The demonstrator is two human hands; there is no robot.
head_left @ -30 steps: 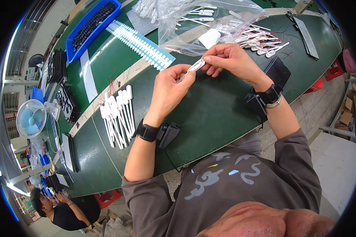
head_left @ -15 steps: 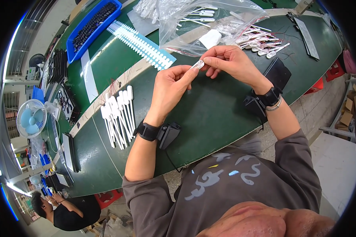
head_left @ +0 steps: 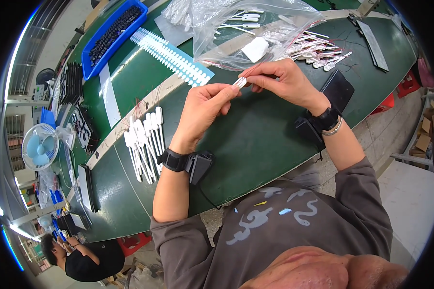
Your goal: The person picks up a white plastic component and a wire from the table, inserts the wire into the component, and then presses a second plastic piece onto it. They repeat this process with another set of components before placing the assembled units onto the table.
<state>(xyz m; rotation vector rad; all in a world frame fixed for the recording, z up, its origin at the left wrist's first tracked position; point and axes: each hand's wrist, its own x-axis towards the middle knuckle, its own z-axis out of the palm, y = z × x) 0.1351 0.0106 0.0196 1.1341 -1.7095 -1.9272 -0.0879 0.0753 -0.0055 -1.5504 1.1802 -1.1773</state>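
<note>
Both hands meet above the middle of the green table (head_left: 255, 144), raised a little off its surface. The left hand (head_left: 202, 108) pinches one end of a small white plastic piece (head_left: 239, 82) between thumb and forefinger, its other fingers curled in. The right hand (head_left: 279, 82) pinches the other end of the same piece with its fingertips, so the piece spans the narrow gap between the two hands. Thin red wires seem to trail from it under the right hand, though they are too fine to be sure of.

Each wrist carries a black band with a small black box fixed to it.

Toward the table's left edge lies a bunch of white long-handled plastic parts (head_left: 144, 142), side by side. Just beyond the hands, toward the far edge, sits a clear plastic bag (head_left: 255, 29) with more white parts inside, and to its right a loose pile of similar white parts with red wires (head_left: 318, 50). A pale blue strip holding a row of white pieces (head_left: 173, 58) runs diagonally to the left of the bag, and a blue tray of dark parts (head_left: 112, 34) stands at the far left corner. A small desk fan (head_left: 39, 146) stands beyond the table's left end, near another person in black (head_left: 84, 257).
</note>
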